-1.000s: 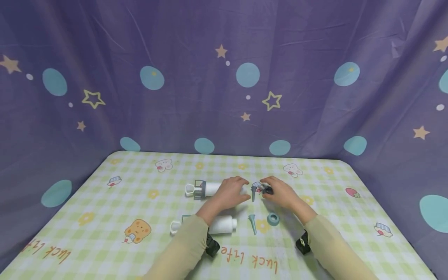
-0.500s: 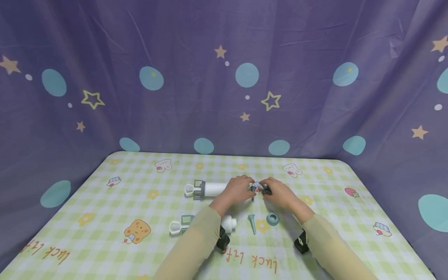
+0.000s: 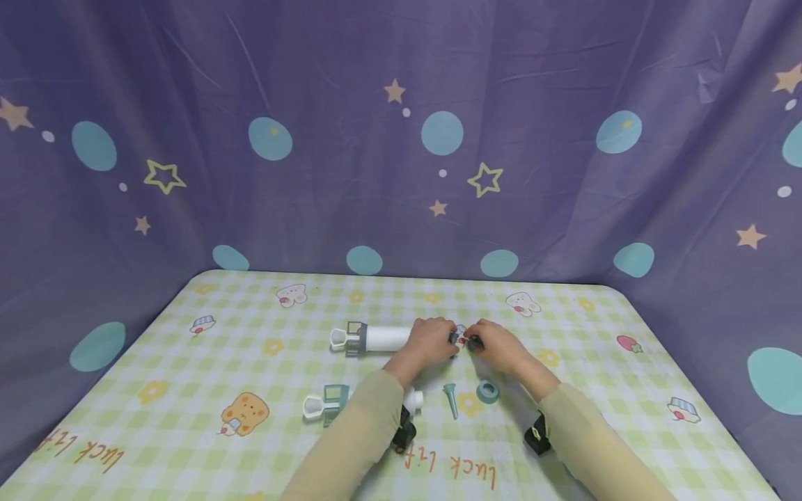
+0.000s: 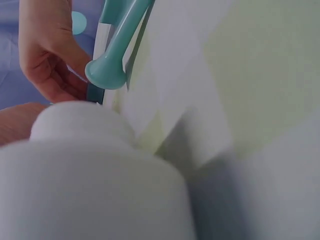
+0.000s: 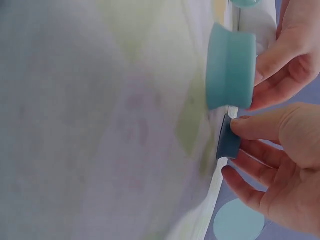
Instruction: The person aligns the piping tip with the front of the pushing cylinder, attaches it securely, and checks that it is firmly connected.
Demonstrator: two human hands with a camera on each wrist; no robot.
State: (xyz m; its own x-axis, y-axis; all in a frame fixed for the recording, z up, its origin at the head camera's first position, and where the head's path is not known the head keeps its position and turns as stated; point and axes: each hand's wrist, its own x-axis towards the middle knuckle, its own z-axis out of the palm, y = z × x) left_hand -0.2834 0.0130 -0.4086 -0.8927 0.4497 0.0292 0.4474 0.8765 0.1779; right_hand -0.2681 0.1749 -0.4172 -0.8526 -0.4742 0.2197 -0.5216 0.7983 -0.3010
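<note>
My left hand [image 3: 429, 342] pinches a small dark grey nozzle [image 3: 454, 337] near the middle of the table; the teal ring hides its fingertips in the right wrist view. Just right of it, my right hand [image 3: 498, 346] holds a dark grey-blue ring cap [image 5: 229, 140] between thumb and fingers, close over the table. A white syringe-like tube [image 3: 386, 339] with a grey frame and white loop handle lies left of the left hand. A second one, with a teal frame [image 3: 335, 403], lies nearer, partly hidden under the left forearm.
In front of the hands lie a teal nozzle [image 3: 451, 401] and a teal ring cap [image 3: 488, 392]. The white end [image 4: 90, 185] of the nearer tube fills the bottom of the left wrist view. A checked cloth covers the table [image 3: 244, 355]; a purple curtain [image 3: 326, 195] hangs behind.
My left hand has moved right, off the far white tube, and closed its fingers on the dark nozzle. The right hand has barely moved and keeps its ring cap.
</note>
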